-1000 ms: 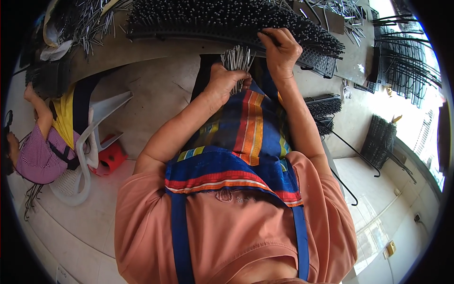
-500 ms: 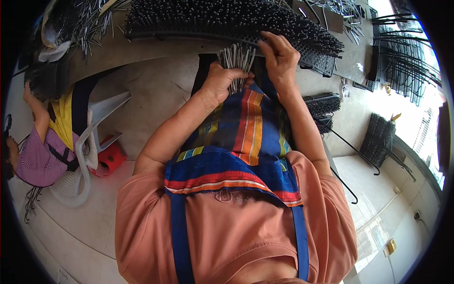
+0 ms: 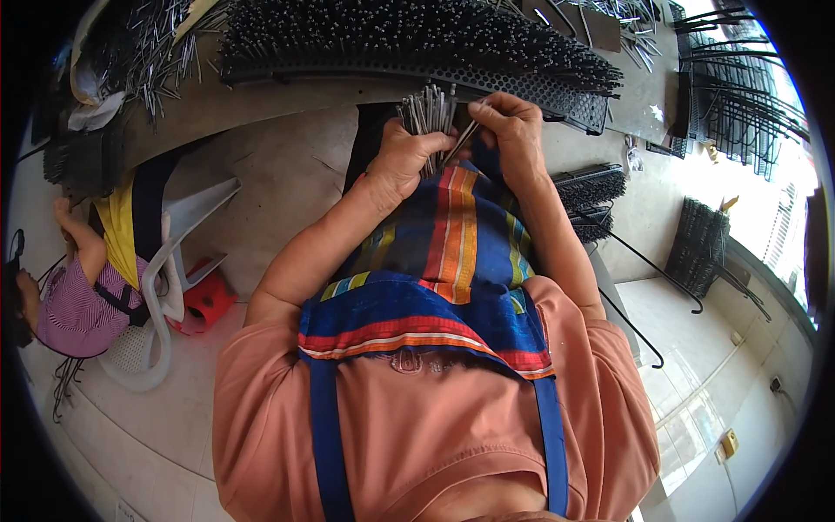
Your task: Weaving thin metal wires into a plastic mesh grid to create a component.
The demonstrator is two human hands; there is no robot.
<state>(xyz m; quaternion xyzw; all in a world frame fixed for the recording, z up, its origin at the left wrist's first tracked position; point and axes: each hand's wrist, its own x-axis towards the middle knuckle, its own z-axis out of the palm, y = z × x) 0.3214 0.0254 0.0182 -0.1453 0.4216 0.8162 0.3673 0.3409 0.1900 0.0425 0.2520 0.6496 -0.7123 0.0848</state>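
A bundle of thin grey metal rods (image 3: pixel 425 115) stands upright in my left hand (image 3: pixel 400 162), its fingers wrapped round the lower part. My right hand (image 3: pixel 518 141) is closed in a pinch on a slim metal rod (image 3: pixel 462 143), which slants against the right side of the bundle. Both hands are over my striped apron (image 3: pixel 461 222), just in front of the table edge. Beyond them lies a long black perforated rack (image 3: pixel 561 106), densely filled with upright dark rods (image 3: pixel 391 39).
Loose rods (image 3: pixel 161 65) lie heaped on the table (image 3: pixel 261 106) at far left. A person in a purple top (image 3: pixel 83 304) sits there on a pale plastic chair (image 3: pixel 155 348), near a red stool (image 3: pixel 207 300). More filled racks (image 3: pixel 739 122) and long hooked rods (image 3: pixel 652 274) stand at right.
My right hand has come down from the rack's edge to the bundle and now pinches a rod there. The left hand keeps its grip on the bundle.
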